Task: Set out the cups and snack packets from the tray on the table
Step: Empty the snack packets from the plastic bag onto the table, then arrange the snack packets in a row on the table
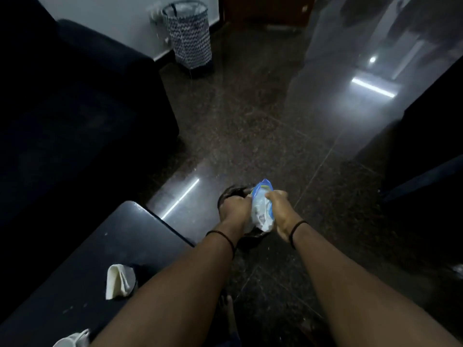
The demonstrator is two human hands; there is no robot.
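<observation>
A blue and white snack packet [261, 206] is held upright between both hands, above a small dark bin lined with a black bag [230, 194] on the floor. My left hand [234, 209] grips the packet's left side. My right hand [279, 204] is closed on its right edge near the top. Both wrists wear black bands. On the dark table [95, 251] at the lower left lies a folded white cloth [119, 281], and a white cup [72, 340] shows at the bottom edge.
A dark sofa [75, 116] fills the left side. A patterned laundry basket [189, 33] stands by the far wall. Dark furniture [431, 151] lines the right. The glossy dark floor [250, 121] runs between them.
</observation>
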